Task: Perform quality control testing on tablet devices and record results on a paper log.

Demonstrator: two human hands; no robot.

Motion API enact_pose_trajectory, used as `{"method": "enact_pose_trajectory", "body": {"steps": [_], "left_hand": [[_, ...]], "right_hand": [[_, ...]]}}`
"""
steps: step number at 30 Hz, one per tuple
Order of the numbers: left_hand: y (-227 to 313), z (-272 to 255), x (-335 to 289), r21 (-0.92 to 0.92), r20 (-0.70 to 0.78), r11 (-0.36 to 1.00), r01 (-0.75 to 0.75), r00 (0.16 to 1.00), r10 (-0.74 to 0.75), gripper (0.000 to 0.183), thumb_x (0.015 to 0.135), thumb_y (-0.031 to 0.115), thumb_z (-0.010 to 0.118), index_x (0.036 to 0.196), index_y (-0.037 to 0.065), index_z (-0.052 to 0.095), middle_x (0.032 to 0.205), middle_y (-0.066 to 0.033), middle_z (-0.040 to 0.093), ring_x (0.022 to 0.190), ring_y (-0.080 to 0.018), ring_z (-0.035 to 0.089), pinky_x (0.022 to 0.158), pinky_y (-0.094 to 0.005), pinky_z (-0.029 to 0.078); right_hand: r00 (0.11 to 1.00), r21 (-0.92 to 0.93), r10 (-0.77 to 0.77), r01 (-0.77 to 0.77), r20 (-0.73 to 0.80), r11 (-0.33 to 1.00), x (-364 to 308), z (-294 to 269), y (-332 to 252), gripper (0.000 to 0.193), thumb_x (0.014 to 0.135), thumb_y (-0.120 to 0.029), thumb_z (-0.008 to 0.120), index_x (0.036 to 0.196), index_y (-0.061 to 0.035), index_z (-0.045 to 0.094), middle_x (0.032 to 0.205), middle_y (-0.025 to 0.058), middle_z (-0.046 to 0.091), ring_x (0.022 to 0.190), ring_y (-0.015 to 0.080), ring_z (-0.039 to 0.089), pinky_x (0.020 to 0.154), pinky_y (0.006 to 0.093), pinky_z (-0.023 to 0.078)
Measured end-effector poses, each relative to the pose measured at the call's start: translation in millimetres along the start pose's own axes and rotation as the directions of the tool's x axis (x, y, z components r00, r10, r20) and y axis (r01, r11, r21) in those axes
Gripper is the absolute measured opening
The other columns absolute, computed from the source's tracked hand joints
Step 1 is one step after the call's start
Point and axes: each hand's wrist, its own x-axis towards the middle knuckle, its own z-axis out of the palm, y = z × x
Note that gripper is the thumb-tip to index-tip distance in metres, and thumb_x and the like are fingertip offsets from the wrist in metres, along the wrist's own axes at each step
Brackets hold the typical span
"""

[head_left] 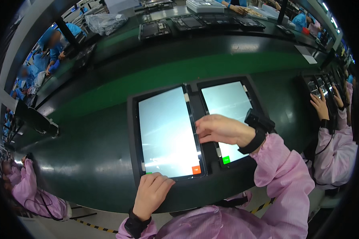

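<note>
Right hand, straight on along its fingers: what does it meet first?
The right hand would likely meet the right edge of the left tablet first; contact may already be made, since depth is unclear here.

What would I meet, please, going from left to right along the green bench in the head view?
Left co-worker's pink sleeve → left lit tablet → right lit tablet → right co-worker's hand.
</note>
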Motion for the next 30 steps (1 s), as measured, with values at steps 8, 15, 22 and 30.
{"method": "enact_pose_trajectory", "body": {"steps": [8, 15, 22, 30], "left_hand": [[-22.5, -5.8, 23.0, -0.031, 0.035, 0.985, 0.169, 0.985, -0.167, 0.016, 0.069, 0.002, 0.068, 0.079, 0.008, 0.058, 0.078, -0.0046, 0.057, 0.079, -0.0249, 0.054, 0.074, -0.0366, 0.038], [-43.2, -6.6, 37.0, -0.354, -0.368, 0.783, 0.511, 0.694, -0.619, 0.005, 0.084, 0.002, 0.057, 0.082, 0.0, 0.053, 0.079, -0.007, 0.055, 0.073, -0.0168, 0.051, 0.069, -0.0273, 0.039], [-54.4, -6.0, 25.2, -0.429, -0.391, 0.723, 0.542, 0.61, -0.689, 0.007, 0.086, 0.002, 0.056, 0.081, -0.001, 0.052, 0.08, -0.0051, 0.054, 0.074, -0.0129, 0.05, 0.07, -0.0245, 0.04], [-44.4, -14.6, 15.0, -0.647, -0.255, 0.632, 0.427, 0.659, -0.707, 0.006, 0.087, 0.002, 0.053, 0.083, -0.002, 0.052, 0.084, -0.0057, 0.053, 0.071, -0.0132, 0.057, 0.068, -0.0232, 0.044]], "right_hand": [[0.647, -0.737, -0.762, 0.516, 0.0, 0.438, -75.4, -1.9, 36.8, 0.036, 0.078, 0.001, 0.056, 0.114, 0.0018, 0.052, 0.106, 0.0161, 0.056, 0.099, 0.0288, 0.056, 0.086, 0.0334, 0.044], [0.452, -0.831, -0.862, 0.369, -0.232, 0.417, -97.3, -36.4, 104.3, 0.027, 0.073, 0.009, 0.056, 0.099, 0.0021, 0.06, 0.099, 0.0148, 0.062, 0.093, 0.0279, 0.06, 0.083, 0.032, 0.046], [0.4, -0.884, -0.903, 0.35, -0.158, 0.31, -91.5, -35.2, 107.1, 0.027, 0.071, 0.012, 0.056, 0.095, 0.0011, 0.06, 0.096, 0.0142, 0.063, 0.09, 0.0274, 0.061, 0.079, 0.0321, 0.047], [0.482, -0.895, -0.873, 0.353, -0.077, 0.274, -95.3, -32.7, 106.4, 0.028, 0.07, 0.012, 0.056, 0.095, -0.0001, 0.061, 0.098, 0.0116, 0.065, 0.087, 0.0262, 0.06, 0.076, 0.0318, 0.047]]}}
